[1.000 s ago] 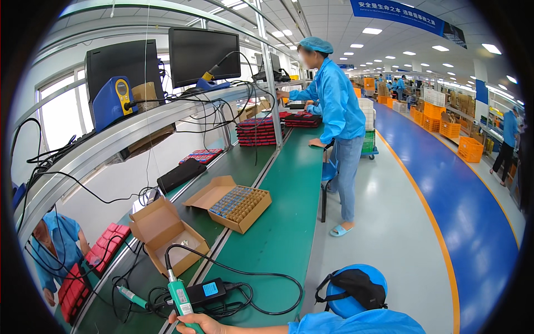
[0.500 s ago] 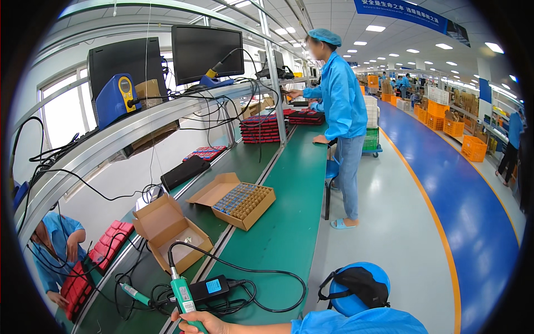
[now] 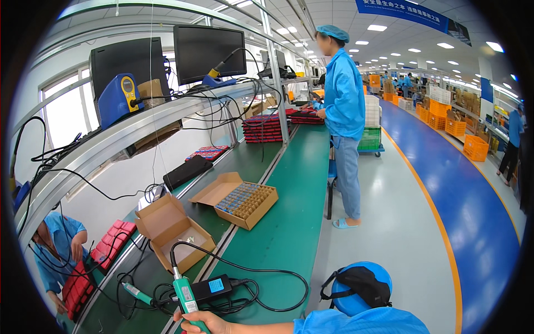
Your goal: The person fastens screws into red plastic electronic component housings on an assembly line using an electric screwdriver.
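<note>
My right hand (image 3: 207,323) comes in from the lower right at the bench's near end. Its fingers are wrapped round a green electric screwdriver (image 3: 185,295), held upright with its black cord leaving from the top. Just behind it lies a black power adapter (image 3: 211,287) with a blue label, among coiled cables. A second green tool handle (image 3: 137,293) rests to the left on the dark belt. Beyond stands an open cardboard box (image 3: 181,245) with a few small pale pieces inside. My left hand is not in view.
A divided carton (image 3: 246,206) of small parts sits farther along the green bench (image 3: 289,222). A co-worker (image 3: 345,100) stands at the far side by stacked red trays (image 3: 261,129); another person (image 3: 61,245) handles red trays at left. A blue stool (image 3: 356,289) bearing a black bag stands right.
The standing co-worker has straightened and brought a hand from the bench edge up to the front of the body. My right hand keeps the screwdriver almost still; the view has shifted slightly.
</note>
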Motion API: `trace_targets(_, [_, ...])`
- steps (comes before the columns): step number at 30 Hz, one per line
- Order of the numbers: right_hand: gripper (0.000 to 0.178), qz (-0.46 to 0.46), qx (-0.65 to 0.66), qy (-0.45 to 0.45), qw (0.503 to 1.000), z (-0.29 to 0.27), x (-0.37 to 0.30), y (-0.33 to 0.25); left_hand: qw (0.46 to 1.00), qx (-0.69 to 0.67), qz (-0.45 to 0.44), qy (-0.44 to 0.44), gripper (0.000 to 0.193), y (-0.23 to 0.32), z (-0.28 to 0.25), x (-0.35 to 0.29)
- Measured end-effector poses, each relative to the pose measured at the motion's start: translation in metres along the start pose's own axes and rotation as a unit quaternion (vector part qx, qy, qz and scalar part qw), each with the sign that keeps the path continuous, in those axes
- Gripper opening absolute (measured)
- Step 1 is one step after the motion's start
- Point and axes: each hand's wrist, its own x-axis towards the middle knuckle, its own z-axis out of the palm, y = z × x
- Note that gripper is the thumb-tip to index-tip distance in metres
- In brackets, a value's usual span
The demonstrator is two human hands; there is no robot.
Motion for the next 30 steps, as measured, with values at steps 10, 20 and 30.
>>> trace_targets(10, [0.022,-0.029,0.021,-0.068,0.997,-0.005,-0.013,-0.002,0.949,-0.180,-0.244,0.082,0.007,0.065,0.009,0.022])
trace_targets(20, [0.018,-0.161,-0.118,-0.075,0.977,0.009,-0.013,-0.016,0.961,0.094,-0.170,0.198,0.015,0.057,0.028,0.085])
trace_targets(30, [0.016,-0.188,-0.151,-0.044,0.969,0.013,-0.016,0.002,0.949,0.034,-0.236,0.205,0.013,0.056,0.036,0.063])
